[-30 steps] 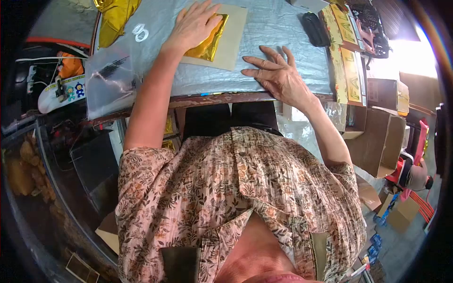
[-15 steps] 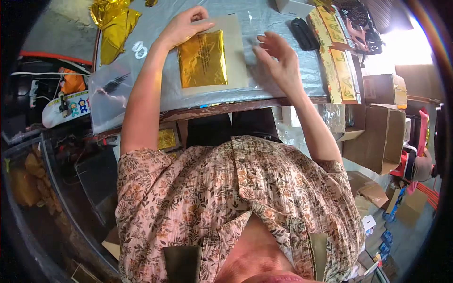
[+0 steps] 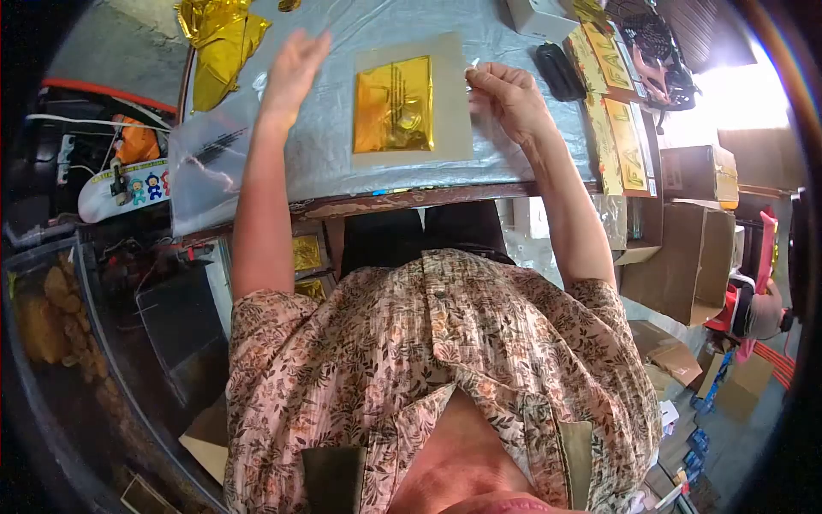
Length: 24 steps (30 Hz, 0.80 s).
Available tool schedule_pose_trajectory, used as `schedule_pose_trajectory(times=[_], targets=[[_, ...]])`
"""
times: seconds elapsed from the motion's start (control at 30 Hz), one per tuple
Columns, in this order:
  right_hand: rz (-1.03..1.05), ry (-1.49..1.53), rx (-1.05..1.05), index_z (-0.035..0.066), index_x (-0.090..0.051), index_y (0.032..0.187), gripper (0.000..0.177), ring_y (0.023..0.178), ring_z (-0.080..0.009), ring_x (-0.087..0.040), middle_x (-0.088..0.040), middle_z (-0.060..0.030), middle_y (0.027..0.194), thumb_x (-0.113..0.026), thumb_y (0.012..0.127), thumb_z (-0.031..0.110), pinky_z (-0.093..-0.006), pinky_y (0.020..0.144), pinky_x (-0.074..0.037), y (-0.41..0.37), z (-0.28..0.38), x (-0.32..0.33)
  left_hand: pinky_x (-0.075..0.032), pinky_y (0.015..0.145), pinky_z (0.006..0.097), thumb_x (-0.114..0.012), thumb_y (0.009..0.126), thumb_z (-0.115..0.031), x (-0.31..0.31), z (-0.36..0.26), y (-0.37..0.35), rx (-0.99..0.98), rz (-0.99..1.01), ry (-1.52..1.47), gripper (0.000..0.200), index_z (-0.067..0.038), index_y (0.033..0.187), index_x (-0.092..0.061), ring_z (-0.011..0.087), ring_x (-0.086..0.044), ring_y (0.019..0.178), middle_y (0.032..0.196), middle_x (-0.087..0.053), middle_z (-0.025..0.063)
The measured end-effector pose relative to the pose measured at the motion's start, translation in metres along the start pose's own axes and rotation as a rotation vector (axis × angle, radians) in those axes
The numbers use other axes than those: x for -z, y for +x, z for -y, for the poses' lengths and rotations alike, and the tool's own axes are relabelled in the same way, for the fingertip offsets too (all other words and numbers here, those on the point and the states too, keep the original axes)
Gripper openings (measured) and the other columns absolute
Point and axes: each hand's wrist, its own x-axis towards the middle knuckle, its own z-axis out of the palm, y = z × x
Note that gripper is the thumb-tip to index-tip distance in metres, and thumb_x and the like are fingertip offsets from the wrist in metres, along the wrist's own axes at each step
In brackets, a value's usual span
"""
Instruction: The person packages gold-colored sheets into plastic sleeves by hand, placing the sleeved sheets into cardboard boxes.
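A folded gold foil sheet (image 3: 396, 104) with dark printed text lies flat inside or on a translucent plastic bag (image 3: 455, 128) on the table. At the bag's right edge, my right hand (image 3: 512, 96) is closed in a pinch. A small whitish piece (image 3: 473, 64) shows at its fingertips, too small to make out. My left hand (image 3: 294, 73) is raised over the table to the left of the foil, smeared by motion. Its fingers look stretched out, with nothing visible in them. Partly behind its wrist lies a small white object (image 3: 259, 83).
Crumpled gold foil (image 3: 218, 51) lies at the table's far left, with a clear plastic bag (image 3: 205, 176) over the left edge. A black case (image 3: 560, 73), a white box (image 3: 541, 17) and yellow packets (image 3: 629, 146) sit at the right. Cardboard boxes (image 3: 672, 257) stand beside the table.
My left hand has left the foil's upper edge and moved left. My right hand's fingers have closed into a pinch near the bag. The foil and bag appear slightly farther right in view.
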Motion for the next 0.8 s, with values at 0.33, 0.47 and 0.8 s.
schedule_pose_trajectory(times=[0.33, 0.47, 0.8], targets=[[0.134, 0.264, 0.074, -0.003, -0.064, 0.115, 0.027, 0.082, -0.0107, -0.067, -0.07, -0.0061, 0.104, -0.059, 0.102, 0.021, -0.0245, 0.073, -0.055, 0.003, 0.002, 0.001, -0.052, 0.098, 0.0345, -0.075, 0.09, -0.054, -0.013, 0.003, -0.028, 0.279, 0.082, -0.148, 0.092, 0.009, 0.149, -0.041, 0.0234, -0.068, 0.11, 0.129, -0.066, 0.0205], [0.208, 0.355, 0.109, -0.003, -0.066, 0.113, 0.024, 0.084, -0.0101, -0.068, -0.071, -0.006, 0.101, -0.059, 0.103, 0.018, -0.0244, 0.074, -0.055, 0.0, 0.005, -0.001, -0.053, 0.094, 0.0324, -0.073, 0.092, -0.052, -0.025, -0.012, -0.04, 0.448, 0.222, -0.539, 0.078, 0.003, 0.143, -0.051, 0.0186, -0.068, 0.108, 0.124, -0.069, 0.0126], [0.07, 0.102, 0.213, -0.002, -0.07, 0.107, 0.017, 0.09, -0.0162, -0.072, -0.075, -0.0134, 0.101, -0.069, 0.097, 0.013, -0.0337, 0.077, -0.064, -0.031, 0.033, -0.015, -0.053, 0.092, 0.0279, -0.064, 0.103, -0.021, -0.02, -0.017, -0.054, 0.376, 0.313, -0.769, 0.027, -0.006, 0.125, -0.065, 0.01, -0.067, 0.104, 0.116, -0.071, 0.0]])
